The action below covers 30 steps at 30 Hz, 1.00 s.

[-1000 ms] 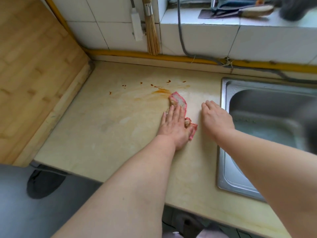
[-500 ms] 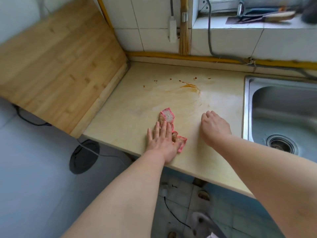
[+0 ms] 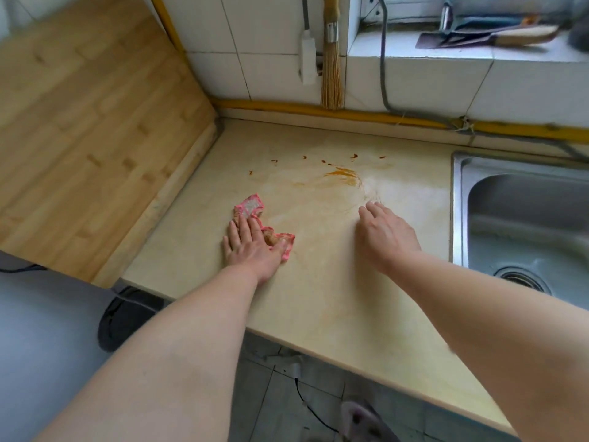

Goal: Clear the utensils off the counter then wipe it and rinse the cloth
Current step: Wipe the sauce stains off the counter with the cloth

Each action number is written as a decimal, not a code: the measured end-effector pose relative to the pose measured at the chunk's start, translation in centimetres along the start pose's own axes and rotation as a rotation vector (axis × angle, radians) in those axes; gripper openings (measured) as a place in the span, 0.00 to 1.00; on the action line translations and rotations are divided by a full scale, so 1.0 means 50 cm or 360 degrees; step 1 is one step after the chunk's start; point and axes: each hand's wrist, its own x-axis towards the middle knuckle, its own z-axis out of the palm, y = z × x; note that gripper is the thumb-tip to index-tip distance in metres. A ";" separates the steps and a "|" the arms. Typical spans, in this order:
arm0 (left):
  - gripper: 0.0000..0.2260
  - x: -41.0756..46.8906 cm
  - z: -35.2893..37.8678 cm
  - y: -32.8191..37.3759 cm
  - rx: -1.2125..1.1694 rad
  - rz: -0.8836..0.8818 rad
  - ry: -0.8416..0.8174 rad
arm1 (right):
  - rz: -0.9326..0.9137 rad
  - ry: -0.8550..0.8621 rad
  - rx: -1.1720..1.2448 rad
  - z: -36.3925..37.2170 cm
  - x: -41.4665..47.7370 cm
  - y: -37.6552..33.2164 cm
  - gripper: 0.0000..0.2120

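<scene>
On counter [image 3: 322,301], left hand [image 3: 251,250] atop cloth [image 3: 250,205]

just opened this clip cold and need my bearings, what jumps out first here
The left hand pressed flat on a pink-edged cloth near the middle of the beige counter draws the eye first. Behind it, toward the tiled wall, an orange smear with small splashes marks the surface. The right hand rests open on the counter, close to the steel sink.

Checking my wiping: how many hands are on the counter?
2: left hand presses the pink cloth; right hand rests on the counter nearer the sink.
</scene>
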 end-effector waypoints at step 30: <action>0.37 0.282 -0.098 0.367 0.0220 0.0851 0.0054 | 0.0297 0.0077 0.0040 -0.021 0.175 0.208 0.28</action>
